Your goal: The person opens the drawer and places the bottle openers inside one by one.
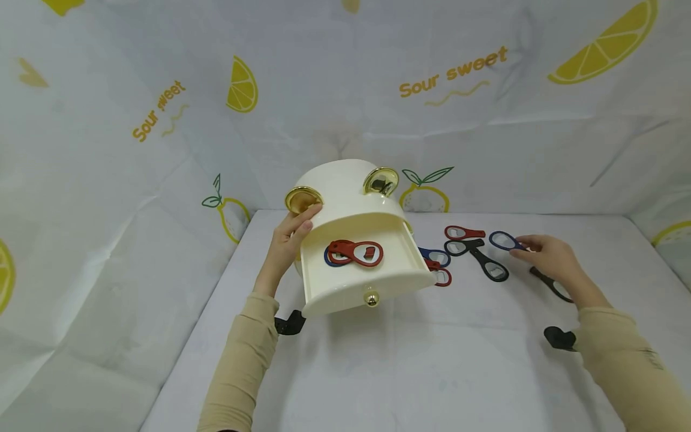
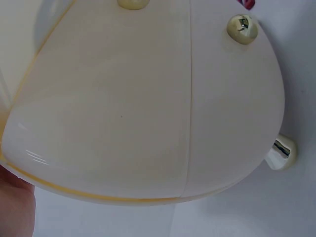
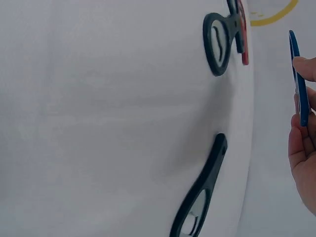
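My left hand [image 1: 286,246] grips the left side of a white rounded box [image 1: 345,186], fingers beside one of its gold cup-shaped ears [image 1: 303,198]. Its drawer [image 1: 335,302], with a gold knob [image 1: 371,298], is pulled out toward me. Inside lie red bottle openers [image 1: 351,249] overlapping a blue one. The left wrist view shows the box's underside [image 2: 123,108], with a gold foot [image 2: 242,29]. Off to the right, my right hand [image 1: 556,261] pinches a blue bottle opener [image 3: 298,84] by its handle between thumb and fingers, above the table.
Black bottle openers [image 1: 490,266], a red one [image 1: 464,232] and a blue one [image 1: 434,257] lie on the white table [image 1: 432,372] right of the box. Another black opener [image 3: 197,192] lies under my right hand. Behind stands a lemon-print backdrop [image 1: 324,78].
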`<state>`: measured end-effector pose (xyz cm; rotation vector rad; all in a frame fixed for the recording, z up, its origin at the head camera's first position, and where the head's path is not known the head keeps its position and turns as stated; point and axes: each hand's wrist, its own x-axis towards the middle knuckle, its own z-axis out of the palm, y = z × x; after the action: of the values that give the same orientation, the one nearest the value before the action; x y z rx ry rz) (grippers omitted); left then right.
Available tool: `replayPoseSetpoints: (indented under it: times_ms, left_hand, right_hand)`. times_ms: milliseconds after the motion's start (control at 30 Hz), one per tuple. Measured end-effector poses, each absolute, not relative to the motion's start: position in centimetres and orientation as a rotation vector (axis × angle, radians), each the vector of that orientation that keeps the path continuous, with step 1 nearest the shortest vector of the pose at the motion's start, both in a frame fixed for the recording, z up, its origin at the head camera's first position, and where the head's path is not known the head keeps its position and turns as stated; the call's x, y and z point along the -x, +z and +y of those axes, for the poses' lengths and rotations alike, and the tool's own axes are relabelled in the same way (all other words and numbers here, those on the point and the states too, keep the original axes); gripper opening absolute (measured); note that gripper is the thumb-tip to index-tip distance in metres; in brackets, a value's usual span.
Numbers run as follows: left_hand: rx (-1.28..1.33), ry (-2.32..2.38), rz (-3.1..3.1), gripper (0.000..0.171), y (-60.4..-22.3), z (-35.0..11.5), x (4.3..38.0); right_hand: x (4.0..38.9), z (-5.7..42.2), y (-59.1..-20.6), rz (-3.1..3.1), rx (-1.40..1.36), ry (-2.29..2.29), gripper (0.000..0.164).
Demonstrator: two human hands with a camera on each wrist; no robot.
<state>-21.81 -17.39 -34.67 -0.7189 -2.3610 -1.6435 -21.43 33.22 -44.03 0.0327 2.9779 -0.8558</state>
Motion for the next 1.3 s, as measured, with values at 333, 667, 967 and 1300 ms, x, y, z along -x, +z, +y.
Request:
replayPoseSetpoints:
  times_ms: [333,667,967,1300]
  left_hand:
    - [0.719,-1.638,-2.374,0.036,-34.5,-17.4,21.9]
    - [0.707,-1.667,-2.373,0.036,-34.8,-17.3,22.0]
    - [0.705,-1.685,-2.366,0.036,-34.7,-17.3,21.9]
    - [0.698,-1.661,-2.373,0.036,-34.5,-17.3,21.8]
  right_hand:
    - [20.6,29.7,-39.2,3.083,0.117,-1.009,0.057]
    - [19.2,23.7,-34.9,3.149,0.406,-1.188,0.041]
    - [18.3,19.6,-33.2,3.13,0.822,-1.312,0.037]
    - [18.5,15.4,-32.5,2.943,1.073,-1.388,0.037]
